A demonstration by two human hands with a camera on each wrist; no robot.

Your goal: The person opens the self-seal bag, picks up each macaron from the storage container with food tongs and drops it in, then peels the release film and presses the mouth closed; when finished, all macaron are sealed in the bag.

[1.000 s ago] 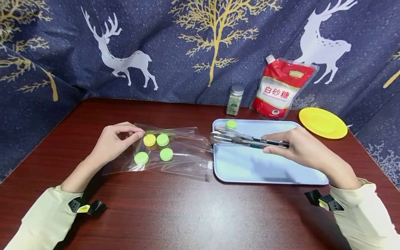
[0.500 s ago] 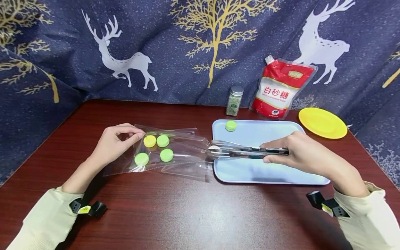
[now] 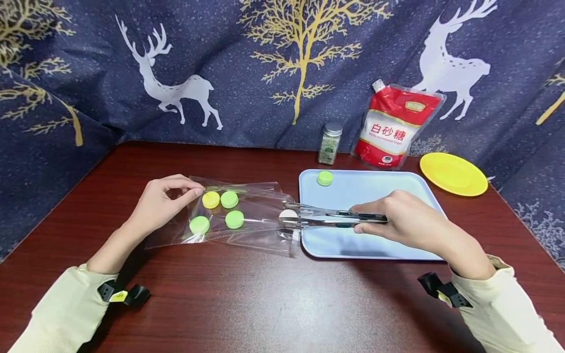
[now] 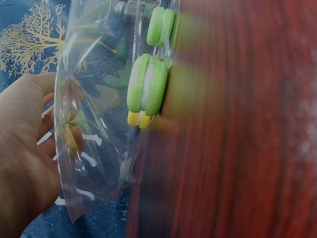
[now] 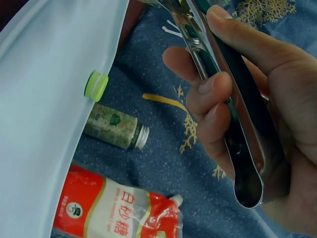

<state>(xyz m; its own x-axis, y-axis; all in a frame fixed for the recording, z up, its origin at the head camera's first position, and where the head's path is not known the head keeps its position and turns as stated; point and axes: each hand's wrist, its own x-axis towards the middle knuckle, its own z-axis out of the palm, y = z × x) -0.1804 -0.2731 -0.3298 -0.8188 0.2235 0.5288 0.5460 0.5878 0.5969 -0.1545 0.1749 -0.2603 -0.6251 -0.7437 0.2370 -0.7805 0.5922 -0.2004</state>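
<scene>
1. Head view: The left hand [image 3: 169, 201] pinches the near-left part of the transparent bag [image 3: 265, 240], which lies on the bench [image 3: 247, 299]. One yellow macaron [image 3: 211, 199] and three green macarons [image 3: 235, 219] sit in the bag, well apart from its right end. The right hand [image 3: 403, 218] grips metal tongs [image 3: 340, 219]; between their tips, at that right end, is a white macaron [image 3: 288, 215]. Whether it is fully within the film is hard to tell. One green macaron [image 3: 324, 178] rests in the far left corner of the blue tray [image 3: 371, 247]. Judging by this, bagging is well along: four macarons are in, the white one is at the mouth, and the tray's one is left.

2. Left wrist view: The bag's film rises beside the fingers, with two green macarons seen edge-on and the yellow one partly hidden behind.

3. Right wrist view: Fingers and thumb wrap the tongs' handles; the tips fall outside this view. The remaining green macaron sits by the tray's rim, near the spice jar [image 5: 113, 126] and white sugar pouch [image 5: 116, 208].
</scene>
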